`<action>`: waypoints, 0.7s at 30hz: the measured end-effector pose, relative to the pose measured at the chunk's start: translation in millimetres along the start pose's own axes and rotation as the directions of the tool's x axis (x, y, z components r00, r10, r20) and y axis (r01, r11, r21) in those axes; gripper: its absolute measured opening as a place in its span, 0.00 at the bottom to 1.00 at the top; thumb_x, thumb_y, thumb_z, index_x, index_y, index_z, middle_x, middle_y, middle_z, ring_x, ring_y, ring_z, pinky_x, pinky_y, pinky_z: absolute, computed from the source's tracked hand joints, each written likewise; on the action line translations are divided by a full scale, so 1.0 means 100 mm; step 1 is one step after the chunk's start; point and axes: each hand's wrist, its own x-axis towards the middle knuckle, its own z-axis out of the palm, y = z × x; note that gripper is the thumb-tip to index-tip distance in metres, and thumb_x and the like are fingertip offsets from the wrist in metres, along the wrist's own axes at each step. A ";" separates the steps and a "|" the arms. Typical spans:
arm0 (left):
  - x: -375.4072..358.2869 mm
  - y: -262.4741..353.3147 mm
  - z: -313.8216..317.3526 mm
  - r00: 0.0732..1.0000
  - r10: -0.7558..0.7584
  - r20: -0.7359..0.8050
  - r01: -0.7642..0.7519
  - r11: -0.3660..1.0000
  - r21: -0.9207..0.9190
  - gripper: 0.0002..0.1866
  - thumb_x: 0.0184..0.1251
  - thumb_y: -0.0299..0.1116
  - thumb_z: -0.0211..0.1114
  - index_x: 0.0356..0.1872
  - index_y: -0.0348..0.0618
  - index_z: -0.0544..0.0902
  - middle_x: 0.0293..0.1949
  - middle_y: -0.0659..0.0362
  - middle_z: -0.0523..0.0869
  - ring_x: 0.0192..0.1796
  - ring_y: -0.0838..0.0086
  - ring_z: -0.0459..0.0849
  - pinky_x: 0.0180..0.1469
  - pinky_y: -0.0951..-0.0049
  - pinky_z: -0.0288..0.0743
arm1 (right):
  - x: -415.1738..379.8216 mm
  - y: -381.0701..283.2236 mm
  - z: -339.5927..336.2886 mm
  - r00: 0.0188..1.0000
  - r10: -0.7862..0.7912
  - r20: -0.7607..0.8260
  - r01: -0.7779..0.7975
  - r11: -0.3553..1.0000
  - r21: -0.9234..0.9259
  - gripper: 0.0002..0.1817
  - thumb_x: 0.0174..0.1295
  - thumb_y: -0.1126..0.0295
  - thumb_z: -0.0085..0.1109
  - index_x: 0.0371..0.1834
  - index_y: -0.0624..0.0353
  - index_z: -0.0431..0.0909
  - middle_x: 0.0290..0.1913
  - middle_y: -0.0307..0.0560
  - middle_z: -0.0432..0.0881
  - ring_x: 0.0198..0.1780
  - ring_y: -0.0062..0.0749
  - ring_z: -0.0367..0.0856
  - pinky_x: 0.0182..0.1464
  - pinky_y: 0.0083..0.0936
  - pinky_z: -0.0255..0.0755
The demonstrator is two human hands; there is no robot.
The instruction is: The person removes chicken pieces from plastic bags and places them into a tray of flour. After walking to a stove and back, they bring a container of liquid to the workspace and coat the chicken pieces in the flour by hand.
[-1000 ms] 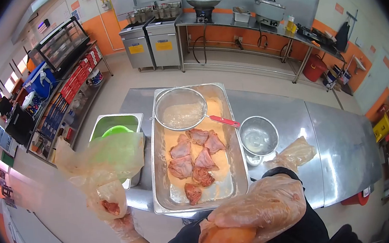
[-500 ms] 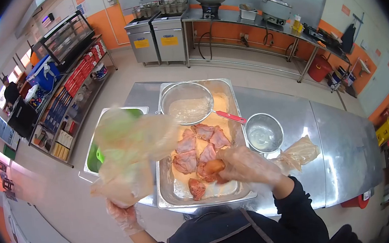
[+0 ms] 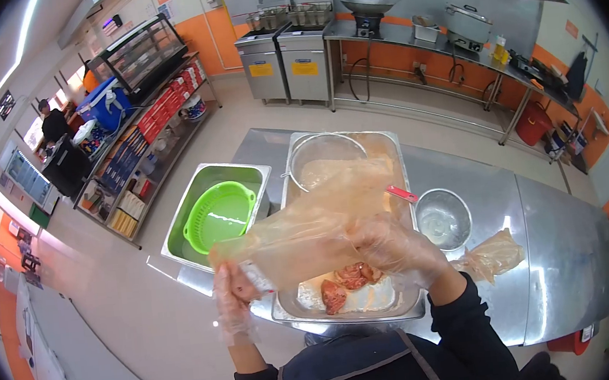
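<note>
A clear plastic bag (image 3: 302, 238), slightly clouded, is stretched sideways over a deep steel pan (image 3: 287, 310). My left hand (image 3: 232, 292), in a thin clear glove, is closed on the bag's left end. My gloved right hand (image 3: 398, 247) grips its other end above the pan. Under the bag, raw reddish meat pieces (image 3: 335, 297) show at the pan's near end; the bag hides the others. A wire strainer (image 3: 326, 147) with a red handle (image 3: 402, 194) rests across the pan's far part, partly covered by the bag.
Left of the pan, a green colander (image 3: 219, 216) sits in a steel container (image 3: 177, 239). To the right are a metal bowl (image 3: 443, 218) and a crumpled plastic bag (image 3: 497, 253) on the steel table (image 3: 560, 253). Fryers (image 3: 307, 61) stand against the back wall; a person (image 3: 56, 124) is far left.
My right hand has left the meat and taken hold of the bag. The bag, blurred and raised on the left before, now spans the pan between both hands. The view has shifted left.
</note>
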 end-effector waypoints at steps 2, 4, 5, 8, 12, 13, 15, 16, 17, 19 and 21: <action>-0.02 0.08 0.13 0.999 -0.031 0.015 0.030 0.999 0.033 0.25 0.69 0.42 0.56 0.61 0.38 0.67 0.53 0.55 0.78 0.54 0.68 0.80 0.53 0.66 0.79 | 0.07 -0.01 -0.02 0.989 0.065 0.136 -0.063 0.998 -0.013 0.14 0.57 0.70 0.62 0.46 0.61 0.78 0.46 0.43 0.81 0.49 0.26 0.77 0.53 0.26 0.70; -0.03 0.16 0.17 0.991 -0.042 0.130 0.044 0.999 -0.009 0.28 0.65 0.42 0.61 0.60 0.35 0.67 0.53 0.54 0.78 0.53 0.69 0.80 0.52 0.68 0.80 | 0.17 0.02 -0.07 0.975 -0.048 0.216 0.064 0.996 -0.065 0.18 0.57 0.67 0.63 0.50 0.60 0.76 0.49 0.42 0.80 0.51 0.23 0.75 0.55 0.25 0.69; 0.01 0.19 0.10 0.975 -0.075 0.211 0.085 0.995 -0.041 0.28 0.63 0.39 0.62 0.60 0.35 0.68 0.52 0.54 0.79 0.51 0.69 0.81 0.51 0.69 0.80 | 0.20 0.08 -0.09 0.962 -0.072 0.262 0.092 0.994 -0.064 0.20 0.57 0.66 0.64 0.53 0.59 0.75 0.50 0.42 0.79 0.53 0.22 0.74 0.56 0.24 0.69; 0.00 0.34 0.02 0.929 -0.147 0.339 0.155 0.988 0.003 0.27 0.57 0.32 0.68 0.57 0.35 0.70 0.49 0.53 0.80 0.46 0.69 0.84 0.49 0.70 0.81 | 0.27 1.05 -0.22 0.948 -0.030 0.315 -0.034 0.980 0.196 0.28 0.58 0.65 0.64 0.61 0.58 0.69 0.56 0.41 0.76 0.56 0.21 0.73 0.58 0.23 0.69; -0.06 0.44 0.14 0.961 -0.052 0.272 0.034 0.997 0.070 0.22 0.51 0.23 0.71 0.49 0.35 0.77 0.40 0.54 0.83 0.37 0.73 0.85 0.41 0.75 0.82 | 0.15 1.39 -0.09 0.986 0.045 0.163 -0.117 0.880 0.461 0.32 0.57 0.70 0.65 0.66 0.57 0.65 0.59 0.39 0.73 0.58 0.22 0.72 0.59 0.21 0.70; -0.02 0.41 0.08 0.958 -0.043 0.284 0.014 0.995 0.102 0.21 0.51 0.23 0.72 0.47 0.35 0.78 0.39 0.55 0.84 0.36 0.74 0.84 0.39 0.77 0.80 | 0.13 1.30 -0.09 0.980 0.115 0.162 -0.183 0.838 0.514 0.32 0.56 0.71 0.65 0.65 0.57 0.65 0.59 0.39 0.73 0.58 0.22 0.72 0.58 0.21 0.70; 0.09 0.35 -0.07 0.950 -0.034 0.310 -0.020 0.985 0.169 0.18 0.50 0.23 0.72 0.44 0.35 0.79 0.36 0.57 0.85 0.33 0.77 0.83 0.35 0.81 0.78 | 0.12 1.15 -0.08 0.945 0.267 0.188 -0.321 0.648 0.691 0.33 0.54 0.74 0.66 0.65 0.57 0.66 0.58 0.38 0.73 0.58 0.22 0.71 0.58 0.20 0.70; 0.10 0.31 -0.05 0.955 -0.043 0.292 -0.007 0.985 0.170 0.17 0.51 0.22 0.72 0.43 0.35 0.80 0.35 0.58 0.85 0.32 0.78 0.82 0.33 0.82 0.76 | 0.12 1.10 -0.07 0.940 0.273 0.205 -0.331 0.589 0.737 0.33 0.54 0.74 0.66 0.65 0.57 0.66 0.58 0.38 0.73 0.58 0.22 0.71 0.58 0.20 0.70; 0.10 0.24 -0.01 0.960 -0.053 0.275 0.005 0.985 0.172 0.15 0.51 0.22 0.71 0.42 0.35 0.80 0.34 0.59 0.85 0.31 0.79 0.81 0.32 0.83 0.75 | 0.12 1.05 -0.06 0.935 0.278 0.221 -0.340 0.527 0.779 0.33 0.54 0.74 0.67 0.65 0.57 0.66 0.58 0.38 0.73 0.58 0.22 0.71 0.58 0.19 0.70; 0.07 0.17 0.10 0.961 -0.101 0.259 0.059 0.984 0.166 0.15 0.52 0.21 0.71 0.42 0.35 0.80 0.35 0.59 0.85 0.30 0.81 0.81 0.31 0.84 0.73 | 0.12 0.90 -0.05 0.961 0.187 0.202 -0.275 0.620 0.735 0.29 0.54 0.74 0.66 0.61 0.57 0.68 0.56 0.38 0.74 0.55 0.22 0.71 0.56 0.19 0.70; 0.01 0.14 0.22 0.950 -0.167 0.264 0.133 0.981 0.142 0.18 0.52 0.20 0.70 0.45 0.36 0.79 0.37 0.59 0.85 0.29 0.81 0.80 0.30 0.84 0.73 | 0.12 0.57 -0.07 0.974 0.163 0.159 -0.228 0.722 0.654 0.21 0.54 0.75 0.64 0.52 0.57 0.72 0.48 0.37 0.75 0.48 0.23 0.72 0.52 0.18 0.68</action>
